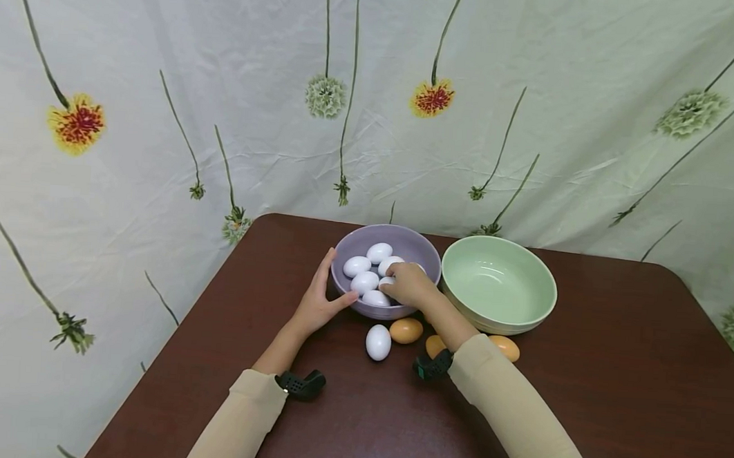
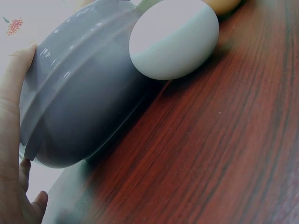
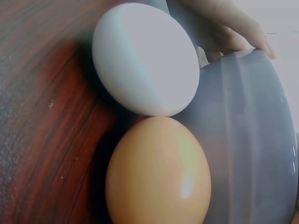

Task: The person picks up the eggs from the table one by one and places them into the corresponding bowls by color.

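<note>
A purple bowl [image 1: 425, 249] holds several white eggs [image 1: 357, 266]. My right hand [image 1: 412, 287] reaches in over the near right rim, its thumb and fingers pinching a white egg [image 1: 386, 282] among the others. On the bowl's left side my left hand [image 1: 316, 309] rests against the wall, fingers extended along the outside and thumb at the near rim. In the left wrist view, this hand [image 2: 11, 140] lies along the grey-looking bowl side [image 2: 88, 102]. A white egg [image 1: 378, 342] and a brown egg [image 1: 406, 331] lie on the table before the bowl.
A light green bowl [image 1: 495, 284] stands right of the purple one, with no eggs visible inside. Two more brown eggs, one partly behind my right forearm [image 1: 434, 346] and another beyond it [image 1: 505, 347], lie on the dark wooden table [image 1: 633, 381]. A flowered cloth [image 1: 256, 78] hangs behind.
</note>
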Available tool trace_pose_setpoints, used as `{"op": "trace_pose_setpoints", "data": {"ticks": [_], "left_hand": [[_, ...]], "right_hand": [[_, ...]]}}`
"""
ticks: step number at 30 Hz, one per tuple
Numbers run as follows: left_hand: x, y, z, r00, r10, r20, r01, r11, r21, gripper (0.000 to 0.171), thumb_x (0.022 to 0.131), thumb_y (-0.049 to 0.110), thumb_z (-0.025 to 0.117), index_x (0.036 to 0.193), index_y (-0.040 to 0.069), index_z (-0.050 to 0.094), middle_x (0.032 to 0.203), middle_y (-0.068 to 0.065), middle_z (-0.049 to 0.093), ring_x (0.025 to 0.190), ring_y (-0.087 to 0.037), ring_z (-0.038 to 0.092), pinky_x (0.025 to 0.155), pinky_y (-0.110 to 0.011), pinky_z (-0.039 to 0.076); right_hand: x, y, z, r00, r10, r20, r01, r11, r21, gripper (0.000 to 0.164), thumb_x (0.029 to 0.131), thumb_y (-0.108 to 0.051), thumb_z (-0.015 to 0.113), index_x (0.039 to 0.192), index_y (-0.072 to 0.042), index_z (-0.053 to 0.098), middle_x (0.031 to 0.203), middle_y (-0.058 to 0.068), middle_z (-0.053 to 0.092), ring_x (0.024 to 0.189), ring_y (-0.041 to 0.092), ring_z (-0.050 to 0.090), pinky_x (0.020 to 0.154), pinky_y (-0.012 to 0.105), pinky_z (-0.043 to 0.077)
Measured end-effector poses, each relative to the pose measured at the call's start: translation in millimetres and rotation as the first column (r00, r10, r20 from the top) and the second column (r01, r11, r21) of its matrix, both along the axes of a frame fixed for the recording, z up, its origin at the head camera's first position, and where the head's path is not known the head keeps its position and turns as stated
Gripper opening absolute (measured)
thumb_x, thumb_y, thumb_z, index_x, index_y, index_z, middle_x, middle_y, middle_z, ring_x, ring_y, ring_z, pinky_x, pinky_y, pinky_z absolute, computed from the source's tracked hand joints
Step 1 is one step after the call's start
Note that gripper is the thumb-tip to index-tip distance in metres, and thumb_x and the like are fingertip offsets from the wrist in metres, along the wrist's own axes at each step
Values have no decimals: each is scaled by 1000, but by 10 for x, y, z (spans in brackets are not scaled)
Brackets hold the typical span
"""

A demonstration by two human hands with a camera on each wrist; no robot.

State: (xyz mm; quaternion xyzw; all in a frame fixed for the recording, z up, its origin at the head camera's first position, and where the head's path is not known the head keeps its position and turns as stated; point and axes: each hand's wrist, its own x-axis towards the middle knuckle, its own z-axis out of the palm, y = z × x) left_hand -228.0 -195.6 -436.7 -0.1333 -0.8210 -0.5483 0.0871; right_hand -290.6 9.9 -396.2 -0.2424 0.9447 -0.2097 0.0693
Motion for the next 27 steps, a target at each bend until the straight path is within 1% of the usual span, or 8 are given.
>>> {"op": "trace_pose_setpoints", "data": {"ticks": [2, 5, 9, 11, 14, 17, 24, 27], "left_hand": [[22, 9, 33, 1000, 0, 4, 0, 1000, 1, 92, 86, 15, 72, 155, 0, 13, 160, -23, 10, 146, -34, 11, 115, -54, 11], [-42, -15, -74, 1000, 3, -20, -3, 1000, 3, 96, 86, 27, 74, 156, 3, 14, 160, -21, 11, 146, -33, 11, 114, -55, 11], [-69, -21, -104, 1000, 7, -25, -7, 1000, -4, 93, 87, 22, 73, 156, 3, 13, 161, -19, 10, 147, -31, 11, 115, -52, 11], [-65, -17, -90, 1000, 6, -14, -6, 1000, -3, 91, 86, 11, 71, 155, 0, 13, 160, -20, 9, 146, -33, 10, 115, -53, 10], [-170, -64, -272, 1000, 17, -24, -17, 1000, -10, 92, 86, 12, 71, 156, 3, 12, 161, -17, 9, 147, -30, 9, 115, -52, 10], [-215, -86, -362, 999, 28, -33, -29, 999, -21, 93, 86, 17, 72, 157, 8, 12, 162, -14, 9, 147, -26, 10, 115, -51, 10], [-207, -88, -372, 997, 30, -67, -31, 999, -11, 97, 84, 35, 75, 157, 13, 15, 161, -14, 12, 147, -25, 12, 115, -50, 11], [-213, -88, -380, 997, 30, -69, -31, 999, -10, 97, 84, 37, 74, 157, 14, 14, 162, -11, 12, 147, -25, 12, 115, -50, 11]], "right_hand": [[3, 6, 0, 1000, -1, 0, 1, 1000, -6, 31, 91, -21, 66, 114, 1, 67, 109, 12, 69, 108, 33, 60, 96, 43, 43], [-1, 21, -10, 1000, -12, 13, 12, 998, -67, 31, 90, -19, 67, 113, 1, 67, 109, 13, 69, 108, 32, 61, 95, 42, 45], [-10, 56, -30, 999, -38, 37, 45, 974, -223, 30, 88, -16, 67, 112, 3, 68, 107, 15, 69, 103, 28, 62, 90, 40, 48], [-5, 73, -37, 997, -56, 47, 68, 953, -294, 30, 88, -15, 67, 112, 3, 68, 105, 14, 69, 101, 27, 63, 88, 40, 49], [5, 88, -52, 995, -84, 52, 97, 924, -369, 28, 89, -15, 66, 112, 2, 69, 103, 13, 70, 99, 26, 65, 87, 38, 51], [23, 111, -55, 993, -102, 63, 120, 885, -449, 26, 91, -15, 65, 111, 1, 69, 102, 12, 71, 98, 26, 65, 85, 39, 52], [55, 189, -41, 991, -95, 89, 130, 791, -598, 26, 94, -16, 64, 111, 2, 70, 103, 10, 70, 97, 26, 64, 83, 39, 51], [71, 225, -39, 989, -60, 135, 135, 733, -667, 27, 94, -15, 64, 112, 5, 69, 103, 12, 70, 96, 25, 64, 83, 37, 51]]}}
